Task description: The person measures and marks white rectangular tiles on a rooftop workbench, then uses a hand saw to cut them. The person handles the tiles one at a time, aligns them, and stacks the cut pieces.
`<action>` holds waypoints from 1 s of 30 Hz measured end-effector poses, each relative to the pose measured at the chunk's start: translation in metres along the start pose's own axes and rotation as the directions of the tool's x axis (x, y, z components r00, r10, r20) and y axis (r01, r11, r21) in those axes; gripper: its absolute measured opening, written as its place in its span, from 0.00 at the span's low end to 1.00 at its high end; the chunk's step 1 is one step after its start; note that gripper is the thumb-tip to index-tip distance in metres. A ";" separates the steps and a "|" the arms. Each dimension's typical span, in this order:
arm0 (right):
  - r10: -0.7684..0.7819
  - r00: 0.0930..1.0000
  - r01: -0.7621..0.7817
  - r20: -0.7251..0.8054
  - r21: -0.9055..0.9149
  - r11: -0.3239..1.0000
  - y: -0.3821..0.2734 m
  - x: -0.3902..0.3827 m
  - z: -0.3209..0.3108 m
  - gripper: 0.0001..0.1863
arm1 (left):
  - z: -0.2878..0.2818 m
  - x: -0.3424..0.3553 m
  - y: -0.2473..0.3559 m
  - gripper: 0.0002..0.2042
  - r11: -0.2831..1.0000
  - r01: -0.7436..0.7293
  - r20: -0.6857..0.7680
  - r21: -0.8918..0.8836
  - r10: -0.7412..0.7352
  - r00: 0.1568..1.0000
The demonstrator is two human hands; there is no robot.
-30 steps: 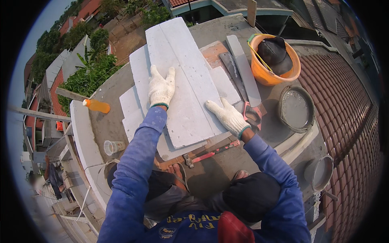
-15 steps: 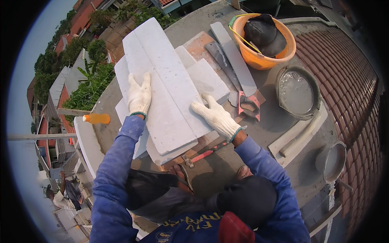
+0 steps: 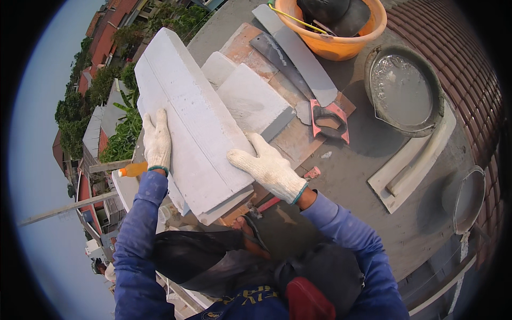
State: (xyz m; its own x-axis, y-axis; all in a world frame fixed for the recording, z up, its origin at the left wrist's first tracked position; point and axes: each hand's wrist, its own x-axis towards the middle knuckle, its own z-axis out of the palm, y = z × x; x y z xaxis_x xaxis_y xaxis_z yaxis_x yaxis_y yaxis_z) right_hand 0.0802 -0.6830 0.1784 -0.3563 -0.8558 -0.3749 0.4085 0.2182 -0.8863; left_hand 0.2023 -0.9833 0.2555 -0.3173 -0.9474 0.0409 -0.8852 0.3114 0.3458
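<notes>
A long white block (image 3: 186,120) with a line along its upper face lies slantwise over other white slabs (image 3: 253,101), which it largely hides. The gloved left hand (image 3: 158,141) is on its left edge, the gloved right hand (image 3: 272,168) at its right edge near the close end; some fingers of each are out of sight, so whether either grip is clenched round the block or merely pressed to it cannot be told. Under the slabs, a reddish-brown board (image 3: 240,40) shows only in part. A saw handle (image 3: 330,120), pink and black, sits beside two long blades, and which one belongs to it is unclear. Close to the right wrist, a hammer (image 3: 268,204) is half lost in shadow. The left wrist partly covers an orange bottle (image 3: 133,169). Farther out, the upper edge cuts off an orange bucket (image 3: 341,48) and the dark bundle in it, while a grey bucket (image 3: 402,90) holds a murky wet mix. At lower left, another person (image 3: 106,271) is mostly hidden.
</notes>
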 end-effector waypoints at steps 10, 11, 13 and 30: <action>-0.058 0.998 0.055 -0.031 -0.096 0.994 -0.009 -0.002 0.001 0.58 | -0.006 -0.006 0.006 0.49 0.995 0.047 0.128 -0.091 -0.035 0.991; -0.071 0.997 0.068 -0.040 -0.086 0.994 -0.008 -0.002 0.000 0.57 | -0.008 -0.008 0.008 0.48 0.993 0.039 0.156 -0.109 -0.021 0.987; -0.097 0.993 0.092 -0.062 -0.081 0.992 -0.006 0.000 -0.003 0.57 | -0.011 -0.017 0.023 0.46 0.987 -0.016 0.229 -0.160 0.053 0.972; -0.149 0.989 0.150 0.016 -0.137 0.979 -0.021 0.042 -0.009 0.58 | 0.002 -0.002 0.001 0.52 1.000 -0.006 0.025 -0.006 0.006 1.000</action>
State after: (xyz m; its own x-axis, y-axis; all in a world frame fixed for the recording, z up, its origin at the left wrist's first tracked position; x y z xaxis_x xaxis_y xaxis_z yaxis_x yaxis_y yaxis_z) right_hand 0.0494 -0.7190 0.1791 -0.3996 -0.8863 -0.2342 0.2318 0.1495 -0.9612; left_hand 0.2017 -0.9808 0.2538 -0.3315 -0.9433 0.0193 -0.8810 0.3168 0.3513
